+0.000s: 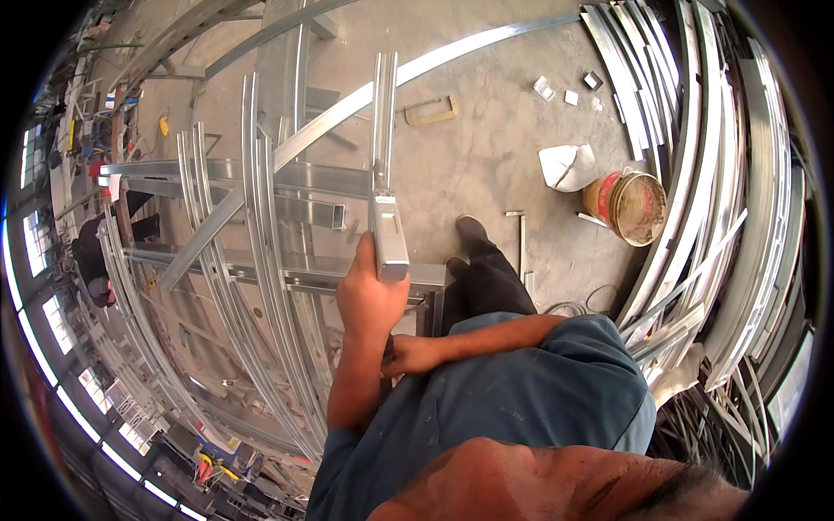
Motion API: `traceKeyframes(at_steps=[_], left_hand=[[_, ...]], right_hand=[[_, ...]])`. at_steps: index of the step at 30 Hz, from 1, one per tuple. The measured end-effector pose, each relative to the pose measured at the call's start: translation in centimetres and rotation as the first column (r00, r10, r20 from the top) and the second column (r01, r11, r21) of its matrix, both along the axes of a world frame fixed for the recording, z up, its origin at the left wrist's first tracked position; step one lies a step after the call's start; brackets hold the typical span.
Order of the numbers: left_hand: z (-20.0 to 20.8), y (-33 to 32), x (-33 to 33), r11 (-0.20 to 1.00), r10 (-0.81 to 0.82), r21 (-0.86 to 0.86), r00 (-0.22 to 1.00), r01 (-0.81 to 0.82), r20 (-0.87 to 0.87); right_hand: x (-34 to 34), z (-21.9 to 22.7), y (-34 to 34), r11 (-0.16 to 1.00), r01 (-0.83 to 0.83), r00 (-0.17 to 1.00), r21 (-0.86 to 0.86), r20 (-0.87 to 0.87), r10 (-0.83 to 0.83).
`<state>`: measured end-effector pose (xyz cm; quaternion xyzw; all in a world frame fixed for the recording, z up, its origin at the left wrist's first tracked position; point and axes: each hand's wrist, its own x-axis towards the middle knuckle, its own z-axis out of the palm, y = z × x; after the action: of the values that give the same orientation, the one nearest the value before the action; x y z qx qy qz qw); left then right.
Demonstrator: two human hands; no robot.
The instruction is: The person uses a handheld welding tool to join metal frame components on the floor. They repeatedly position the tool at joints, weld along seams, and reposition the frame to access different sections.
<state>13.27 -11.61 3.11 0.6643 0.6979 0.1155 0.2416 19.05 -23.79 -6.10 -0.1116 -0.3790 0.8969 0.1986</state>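
My left hand point(372, 291) is closed at the near end of a silver rectangular metal piece point(391, 239) with a slot in its top. One finger lies along its side; the others are mostly hidden. The piece lines up with a pair of narrow metal rails point(384, 113) running away from me. My right hand point(413, 354) is closed beside my left forearm, against a small dark thing point(388, 349) that I cannot make out. Below my hands runs a metal frame point(417, 274), with long steel channels point(261, 191) laid across it on the left.
A flat metal strip point(347, 106) slants across the frame. On the floor lie a C-clamp point(432, 113), an L-shaped bar point(521, 243) and a white sheet point(566, 167). A bucket point(638, 208) stands before long stacked profiles point(695, 156) at right. Another person point(91, 252) is far left.
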Motion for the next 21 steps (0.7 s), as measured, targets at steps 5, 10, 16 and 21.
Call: traceKeyframes(at_steps=[5, 10, 16, 21], left_hand=[[0.0, 0.7, 0.1, 0.999, -0.027, -0.021, 1.000, 0.027, -0.014], [-0.5, 0.5, 0.3, 1.000, -0.018, 0.008, 0.999, 0.019, -0.040], [-0.5, 0.5, 0.4, 1.000, -0.018, 0.021, 0.999, 0.019, -0.032], [-0.3, 0.6, 0.7, 1.000, -0.017, 0.013, 0.999, 0.018, -0.050]], right_hand=[[0.4, 0.4, 0.6, 0.996, 0.005, 1.000, -0.091, 0.027, -0.003], [-0.6, -1.1, -0.8, 0.989, 0.009, 1.000, -0.146, 0.004, -0.008], [-1.1, -2.1, -1.2, 0.995, -0.034, 0.999, -0.092, -0.007, 0.034], [-1.0, -2.1, -1.0, 0.993, -0.067, 0.997, -0.097, 0.018, 0.069]])
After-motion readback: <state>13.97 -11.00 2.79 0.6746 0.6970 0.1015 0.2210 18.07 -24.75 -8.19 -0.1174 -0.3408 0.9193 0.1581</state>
